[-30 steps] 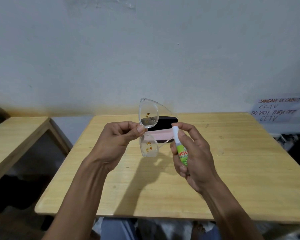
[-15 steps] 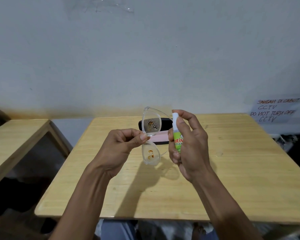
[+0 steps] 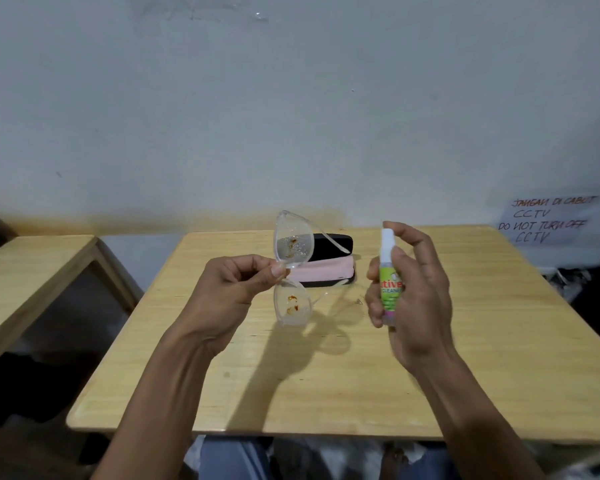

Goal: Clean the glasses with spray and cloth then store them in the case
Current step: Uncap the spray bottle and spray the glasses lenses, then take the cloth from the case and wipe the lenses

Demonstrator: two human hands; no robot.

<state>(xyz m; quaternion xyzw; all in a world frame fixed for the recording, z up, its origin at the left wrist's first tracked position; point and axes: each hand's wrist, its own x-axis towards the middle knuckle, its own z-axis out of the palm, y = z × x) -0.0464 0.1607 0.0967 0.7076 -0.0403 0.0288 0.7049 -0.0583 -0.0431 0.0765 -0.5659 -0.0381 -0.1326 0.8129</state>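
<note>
Here, near the far edge of the wooden table [image 3: 465, 358], a black case [image 3: 329, 244] lies with a pink cloth [image 3: 321, 270] on it, partly hidden behind the glasses [image 3: 293, 268]. The left hand [image 3: 234, 292] pinches the clear glasses at the bridge, held above the table, lenses stained orange. The right hand [image 3: 413, 299] grips the spray bottle [image 3: 390, 278] upright, just beside them, forefinger over the nozzle. A handwritten notice [image 3: 548, 220] hangs past the far right corner.

the spray bottle [image 3: 389, 287], right of centre, has a green label showing "tive" in red above "cleaner". a paper sign [image 3: 551, 220] on the far right wall reads "jangan di cabut cctv do not turn off cctv".
</note>
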